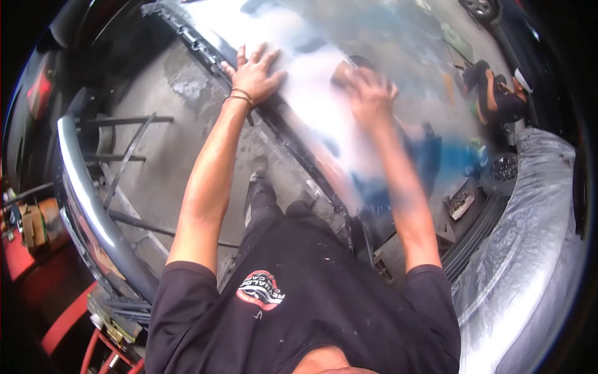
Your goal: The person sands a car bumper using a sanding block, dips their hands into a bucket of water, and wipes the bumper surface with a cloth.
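Note:
A car body panel (299, 75) slants across the upper middle, its surface whitish and grey with bluish patches. My left hand (255, 76) lies flat on it near the left edge, fingers spread, with a thin bracelet at the wrist. Farther right on the same panel is my right hand (372, 96), smeared by motion. Its fingers are bent over a small dark brown sanding pad (340, 73), pressed to the surface. The pad is partly hidden under the fingers and its face cannot be seen.
A silver bumper-like part (93, 187) rests on a black metal stand (128, 159) at left. Plastic sheeting (523, 249) covers something at right. Another person (498, 100) crouches by a dark car, upper right. A red frame (103, 349) stands lower left.

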